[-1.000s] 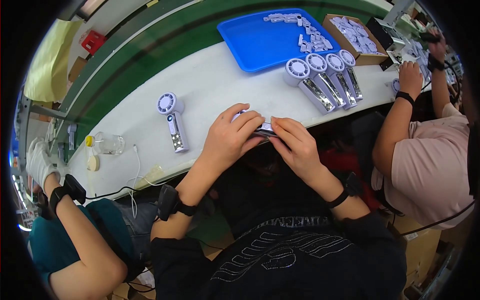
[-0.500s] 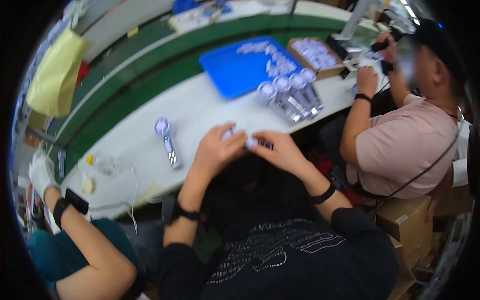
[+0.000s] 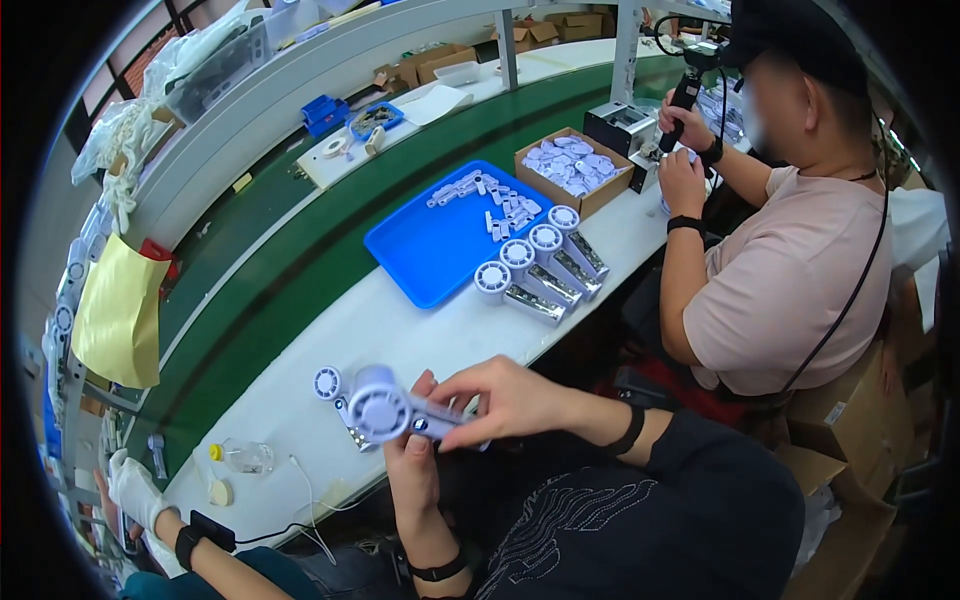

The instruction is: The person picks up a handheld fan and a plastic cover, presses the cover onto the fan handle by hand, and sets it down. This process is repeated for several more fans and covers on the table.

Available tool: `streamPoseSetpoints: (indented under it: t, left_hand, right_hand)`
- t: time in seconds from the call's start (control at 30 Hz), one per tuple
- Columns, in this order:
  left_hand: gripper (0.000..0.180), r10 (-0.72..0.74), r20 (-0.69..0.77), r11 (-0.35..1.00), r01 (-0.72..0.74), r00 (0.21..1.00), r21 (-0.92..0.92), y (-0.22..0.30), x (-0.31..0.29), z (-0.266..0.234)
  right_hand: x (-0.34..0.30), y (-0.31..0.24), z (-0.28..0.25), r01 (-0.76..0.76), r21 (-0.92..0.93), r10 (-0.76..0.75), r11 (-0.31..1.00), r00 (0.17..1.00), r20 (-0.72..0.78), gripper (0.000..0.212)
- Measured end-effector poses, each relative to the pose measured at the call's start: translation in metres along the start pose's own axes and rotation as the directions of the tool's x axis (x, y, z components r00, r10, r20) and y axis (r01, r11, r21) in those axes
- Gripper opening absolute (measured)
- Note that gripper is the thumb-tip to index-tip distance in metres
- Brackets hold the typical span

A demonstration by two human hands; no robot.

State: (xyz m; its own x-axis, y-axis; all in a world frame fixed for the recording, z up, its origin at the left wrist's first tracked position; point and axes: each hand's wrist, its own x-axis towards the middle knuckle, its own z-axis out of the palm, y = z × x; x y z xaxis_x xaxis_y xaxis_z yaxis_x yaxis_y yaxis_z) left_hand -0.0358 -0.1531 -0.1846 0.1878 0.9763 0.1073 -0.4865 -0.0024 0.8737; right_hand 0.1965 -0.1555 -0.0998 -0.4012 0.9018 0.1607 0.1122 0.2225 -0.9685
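Gripping the held fan, your left hand is wrapped near its neck and your right hand lies over its handle — both are closed on it, and it appears raised above the near edge of the counter. Your grip hides most of that handle, so whether it is covered or open cannot be told. Ahead and to your right, four fans lie side by side with shiny insides exposed; a second fan, partly behind the held one, shows its insides too. Judging by that, none of these five is closed up, while the small parts in the tray and the pale pieces in the carton lie loose.

For room, white counter runs between the held fan and the four — mind that row's handle ends, which reach close to the near edge. The second fan is tight on your left, with the bottle and a cable beyond it; the tray lies along the far edge. A co-worker's arm is well apart, on your right.
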Motion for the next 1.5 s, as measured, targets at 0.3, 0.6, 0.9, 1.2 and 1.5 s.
streamPoseSetpoints:
  t: [0.3, 0.6, 0.9, 1.2, 1.5]
  left_hand:
    - [0.065, 0.08, 0.218, 0.963, -0.131, 0.973, 0.234, 0.031, 0.018, 0.018]
    - [0.085, -0.122, 0.393, 0.993, 0.107, 0.911, 0.058, 0.013, 0.051, 0.028]
    - [0.085, -0.099, 0.211, 0.994, 0.106, 0.972, -0.023, -0.003, 0.039, 0.009]
    - [0.056, -0.139, -0.138, 0.872, 0.188, 0.981, 0.452, 0.008, 0.082, 0.006]
    - [0.069, 0.122, -0.355, -0.093, 0.366, 0.927, 0.926, 0.016, 0.151, -0.072]
  right_hand:
    - [0.012, -0.004, 0.019, -0.134, -0.008, 0.132, 0.991, 0.968, 0.212, 0.045]
    - [0.004, 0.011, 0.024, -0.197, 0.119, 0.21, 0.973, 0.971, -0.114, 0.035]
    - [-0.002, 0.02, 0.028, -0.188, -0.144, 0.162, 0.972, 0.971, -0.179, 0.032]
    - [0.077, 0.041, -0.081, -0.217, -0.398, 0.216, 0.891, 0.975, -0.047, 0.053]
    - [0.226, 0.153, -0.172, -0.682, -0.648, 0.161, 0.338, 0.721, -0.674, 0.031]
